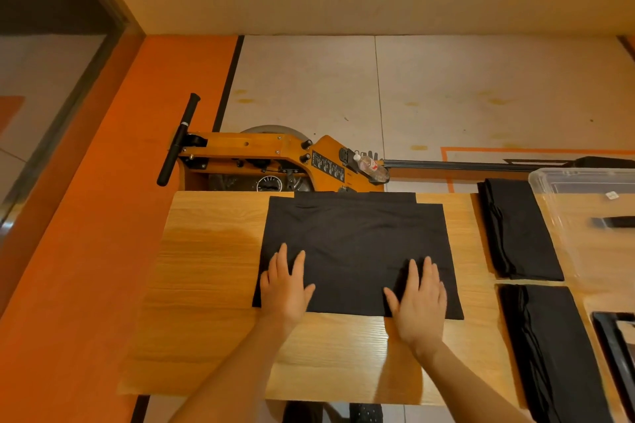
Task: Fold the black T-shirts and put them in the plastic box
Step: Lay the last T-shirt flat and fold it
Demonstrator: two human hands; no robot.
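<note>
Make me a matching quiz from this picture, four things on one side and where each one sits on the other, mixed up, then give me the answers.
Things:
1. left hand
2. plastic box
3. water bottle
4. T-shirt being folded

Places:
A. on the wooden machine behind the table
B. middle of the table
C. flat on the shirt's near left corner
D. far right of the table

Pairs: 1-C, 2-D, 3-A, 4-B

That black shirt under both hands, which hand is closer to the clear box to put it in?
The right hand, probably. It presses the black shirt on the side nearer the plastic box, at the table's right edge. The left hand lies farther away.
</note>
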